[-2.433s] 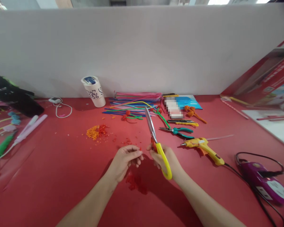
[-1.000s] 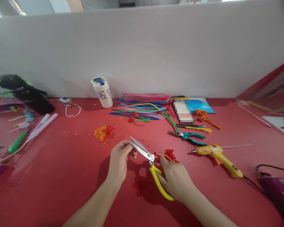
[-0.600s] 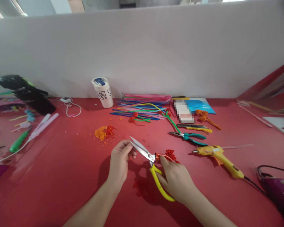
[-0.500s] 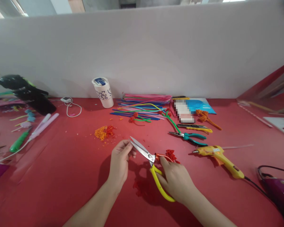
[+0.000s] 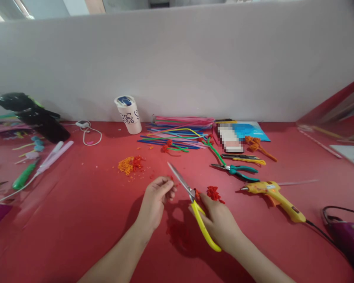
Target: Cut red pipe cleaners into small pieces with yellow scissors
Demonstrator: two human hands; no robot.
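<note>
My left hand (image 5: 161,194) is closed in a pinch, thumb against forefinger, with a small red piece showing at the fingertips. My right hand (image 5: 220,222) grips a pair of scissors (image 5: 181,179) by its yellow and orange handles. Its blades look together and point up and left, just right of my left fingertips and not touching them. Beside the right hand lies a clump of red fuzzy pieces (image 5: 214,193). More red pieces (image 5: 177,232) lie in shadow between my forearms. Beyond the left hand is a heap of orange and red clippings (image 5: 130,165).
Pipe cleaners (image 5: 177,131) lie along the back near a white tumbler (image 5: 129,114). To the right are teal-handled pliers (image 5: 238,171), utility knives (image 5: 244,158), an orange fuzzy flower (image 5: 255,144) and a yellow glue gun (image 5: 275,196). A hair straightener (image 5: 54,157) and a black bag (image 5: 41,118) lie left.
My left hand has shifted slightly right. The scissors have turned more upright, their tips moving up and right away from the left fingertips, and the blades have come together.
</note>
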